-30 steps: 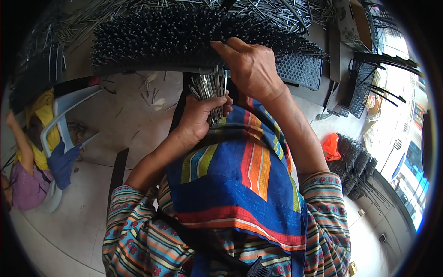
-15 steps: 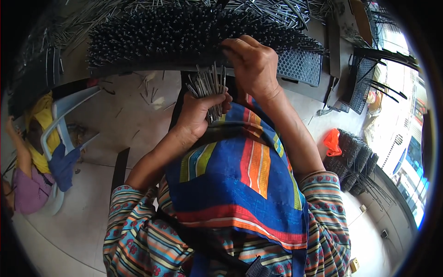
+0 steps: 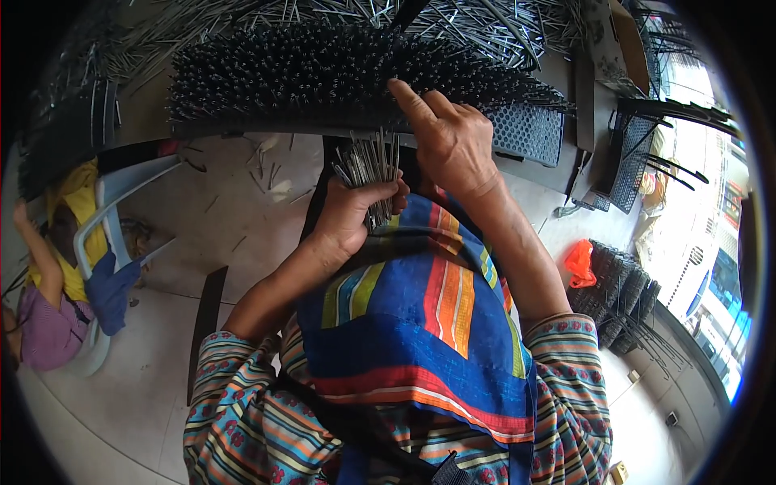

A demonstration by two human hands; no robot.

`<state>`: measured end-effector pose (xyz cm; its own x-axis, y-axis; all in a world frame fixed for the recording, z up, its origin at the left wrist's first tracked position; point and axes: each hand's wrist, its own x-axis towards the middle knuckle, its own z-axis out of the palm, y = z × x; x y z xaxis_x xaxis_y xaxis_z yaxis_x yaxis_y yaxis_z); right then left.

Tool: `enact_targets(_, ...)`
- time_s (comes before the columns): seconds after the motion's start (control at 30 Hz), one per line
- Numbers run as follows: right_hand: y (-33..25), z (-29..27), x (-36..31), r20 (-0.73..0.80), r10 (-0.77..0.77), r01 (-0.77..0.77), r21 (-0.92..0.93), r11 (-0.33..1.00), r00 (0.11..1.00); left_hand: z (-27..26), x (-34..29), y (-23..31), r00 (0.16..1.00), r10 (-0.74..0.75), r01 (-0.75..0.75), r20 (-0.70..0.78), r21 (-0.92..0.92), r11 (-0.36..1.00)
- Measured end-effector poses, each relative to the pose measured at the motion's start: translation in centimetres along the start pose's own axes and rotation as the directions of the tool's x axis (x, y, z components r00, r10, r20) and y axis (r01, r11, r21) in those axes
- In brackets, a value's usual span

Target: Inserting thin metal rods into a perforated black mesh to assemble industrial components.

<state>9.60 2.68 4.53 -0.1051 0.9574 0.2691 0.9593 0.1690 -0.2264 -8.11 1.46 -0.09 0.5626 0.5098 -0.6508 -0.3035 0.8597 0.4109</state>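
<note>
My left hand (image 3: 356, 206) is closed around a bundle of thin metal rods (image 3: 369, 166), which stand up out of the fist just below the front edge of the rack. Farther forward, my right hand (image 3: 453, 137) reaches over the rack's front edge. Its index finger stretches toward the rods and the others curl under; anything between thumb and finger is hidden. Many dark rods (image 3: 283, 73) with shiny tips stand packed upright in the rack. At its right end a grey perforated block (image 3: 529, 133) shows rows of holes with no rods in them.
Loose rods (image 3: 477, 28) lie heaped behind the rack. To the left, a person in purple (image 3: 56, 331) sits by a pale blue chair (image 3: 101, 210). A red plastic bag (image 3: 579, 263) rests beside dark wire bundles (image 3: 618, 291) at right. An open box (image 3: 626, 48) stands far right.
My right index finger has straightened forward over the rods, where the fingers were bent together before. My left hand still grips the bundle. The whole view has shifted slightly.
</note>
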Motion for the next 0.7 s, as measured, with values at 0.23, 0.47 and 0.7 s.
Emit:
enact_targets(0.23, -0.4, -0.5, 0.3, 0.116, 0.065, -0.056, -0.074, 0.996, 0.991, -0.3, -0.3, -0.1, 1.000, 0.008, -0.008, 0.008, 0.005, 1.000)
enact_targets(0.47, -0.4, -0.2, -0.7, 0.040, 0.079, -0.076, -0.054, 0.996, 0.996, -0.1, -0.1, 0.0, 1.000, 0.017, -0.016, 0.019, -0.052, 0.998)
enact_targets(0.7, -1.0, 0.4, -1.0, -0.095, 0.124, -0.123, 0.018, 0.992, 0.988, -0.3, 0.1, -0.1, 0.999, 0.035, -0.035, 0.001, -0.015, 0.999)
